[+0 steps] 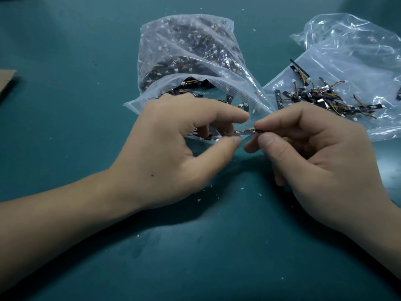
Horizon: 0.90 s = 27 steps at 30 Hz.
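The left hand (173, 148) is hovering at the mouth of a clear plastic bag (191, 51) that is lying at the centre of the green table (65, 40). Its thumb and curled fingers are pinching the bag's near lip, with the middle fingers showing through the plastic inside the opening and the index finger reaching over the top.

The right hand (314, 153) is pinching a small black circuit strip (249, 132) between thumb and index fingertip, while its other fingers are curling under the palm. The strip is sitting level just above the table at the bag's mouth, between the two hands. Its left end is meeting the left thumb and the plastic lip; whether the left hand is also gripping it cannot be told.

The central bag is bulging with many similar black strips carrying white connectors and thin orange and yellow wires. Several are spilling toward the open mouth.

A second clear bag (351, 44) is lying crumpled to the right, touching the first bag's edge. A heap of loose strips (321, 98) is resting on its flattened lower part, as far as the view shows.

A cardboard piece (6, 81) is showing at the left edge, well apart. White flecks (242, 188) are lying scattered across the table.
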Tool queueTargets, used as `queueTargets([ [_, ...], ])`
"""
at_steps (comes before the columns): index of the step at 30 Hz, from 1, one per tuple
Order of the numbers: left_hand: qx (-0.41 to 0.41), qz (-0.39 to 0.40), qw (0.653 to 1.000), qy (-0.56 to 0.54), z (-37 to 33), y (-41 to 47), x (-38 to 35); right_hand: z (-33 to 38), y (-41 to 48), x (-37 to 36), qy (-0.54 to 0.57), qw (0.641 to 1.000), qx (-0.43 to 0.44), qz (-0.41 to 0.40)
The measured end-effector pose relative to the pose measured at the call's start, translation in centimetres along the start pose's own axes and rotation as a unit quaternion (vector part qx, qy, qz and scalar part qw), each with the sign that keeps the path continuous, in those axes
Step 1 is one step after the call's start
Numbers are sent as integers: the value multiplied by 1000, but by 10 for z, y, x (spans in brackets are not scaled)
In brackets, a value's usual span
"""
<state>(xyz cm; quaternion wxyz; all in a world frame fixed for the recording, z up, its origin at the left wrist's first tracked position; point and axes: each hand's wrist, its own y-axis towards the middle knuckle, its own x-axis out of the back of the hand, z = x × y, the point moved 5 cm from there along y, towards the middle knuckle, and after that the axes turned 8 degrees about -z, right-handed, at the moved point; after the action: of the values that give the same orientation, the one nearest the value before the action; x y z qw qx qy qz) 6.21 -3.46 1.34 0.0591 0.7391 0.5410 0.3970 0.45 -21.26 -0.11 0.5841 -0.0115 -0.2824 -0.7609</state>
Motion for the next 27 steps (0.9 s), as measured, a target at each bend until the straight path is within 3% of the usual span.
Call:
queueTargets([
  [3,-51,16,998,24,-6,-1,0,3,-1,0,-6,1000,10,-11],
  [10,-49,11,998,49,-3,-2,-1,4,-1,4,-17,999,24,-34],
  [17,-26,-3,998,62,-1,-1,0,2,0,2,47,999,-21,-3],
  [20,-37,3,997,73,-4,-2,0,-2,2,0,37,997,-58,28],
  [27,-32,3,996,79,-4,-2,0,1,1,-5,-26,997,-34,62],
])
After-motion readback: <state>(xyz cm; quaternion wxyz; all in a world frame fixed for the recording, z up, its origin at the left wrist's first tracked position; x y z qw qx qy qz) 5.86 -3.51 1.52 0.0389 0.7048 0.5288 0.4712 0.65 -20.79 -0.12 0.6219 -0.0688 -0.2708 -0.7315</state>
